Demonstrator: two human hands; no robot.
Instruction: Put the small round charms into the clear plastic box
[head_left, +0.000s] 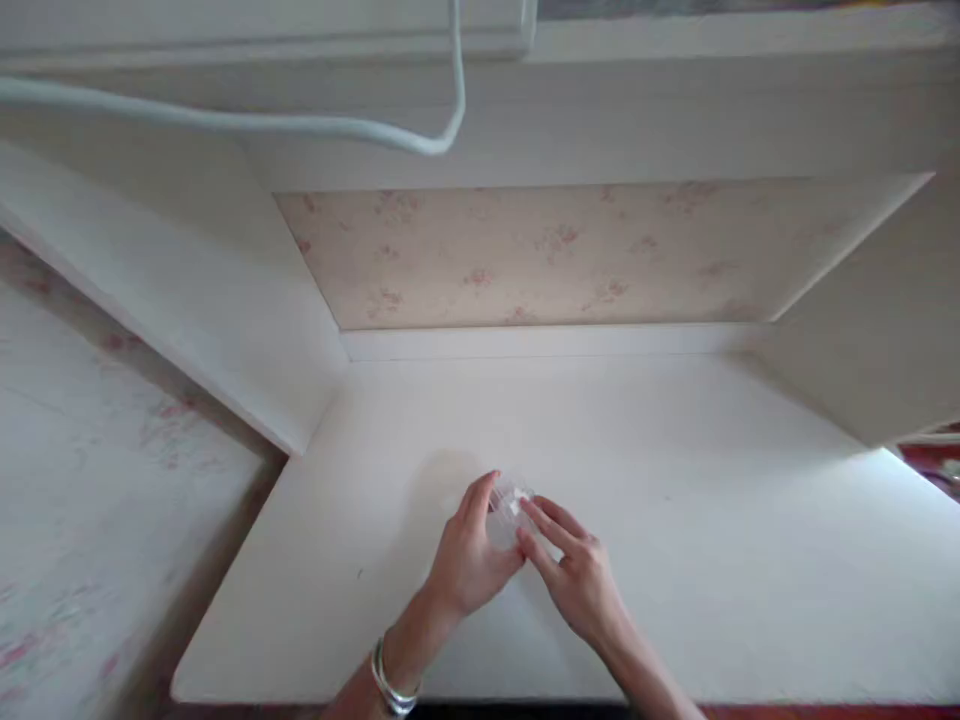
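Soft, even daylight fills the view, brightest at the right, where the desk [750, 560] washes out almost to plain white near its right edge. The light seems to come from the right and a little above: a faint, diffuse shadow lies on the desk to the left of the left hand [469, 560], and the floor gap at the desk's left edge is dark. The whole picture is slightly soft and low in contrast (colours look milky). The small clear object [510, 505] between the fingers is blurred and nearly lost against the pale surface. Straight edges bow toward the frame's borders, and the white cable [225, 120] at the top is smeared, out of focus.
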